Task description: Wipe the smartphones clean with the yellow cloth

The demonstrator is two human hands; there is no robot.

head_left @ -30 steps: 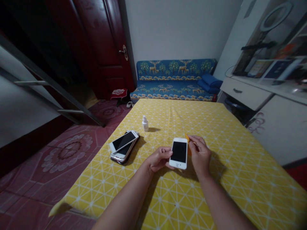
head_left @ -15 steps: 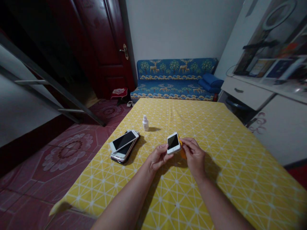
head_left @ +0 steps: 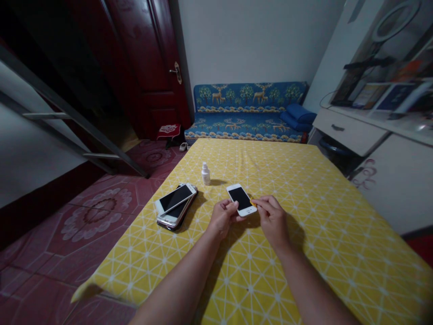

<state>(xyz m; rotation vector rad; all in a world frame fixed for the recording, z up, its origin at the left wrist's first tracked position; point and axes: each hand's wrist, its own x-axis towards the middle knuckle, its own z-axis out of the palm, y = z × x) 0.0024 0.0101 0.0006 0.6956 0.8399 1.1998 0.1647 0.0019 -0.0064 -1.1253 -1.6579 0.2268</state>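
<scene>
A small white smartphone (head_left: pixel 241 199) with a dark screen is held above the table. My left hand (head_left: pixel 223 215) grips its lower left side, thumb on the front near the screen's edge. At the phone's right edge, my right hand (head_left: pixel 272 219) pinches a small yellow-orange piece that looks like cloth (head_left: pixel 253 202) and presses it against the phone. Most of that piece is hidden by the fingers and the phone. To the left lies a stack of several phones, topped by a white smartphone (head_left: pixel 176 199). A small white bottle (head_left: pixel 205 174) stands upright behind the stack.
A yellow patterned cloth (head_left: pixel 318 266) covers the table. Beyond it is a blue patterned sofa (head_left: pixel 233 122). A white cabinet (head_left: pixel 352 135) stands on the right. A metal ladder (head_left: pixel 81 122) leans at the left, near a dark red door (head_left: pixel 149 54).
The phone has turned so its screen now faces up more and its top points away to the left. The yellow-orange piece shows less, and my left thumb has moved onto the phone's front.
</scene>
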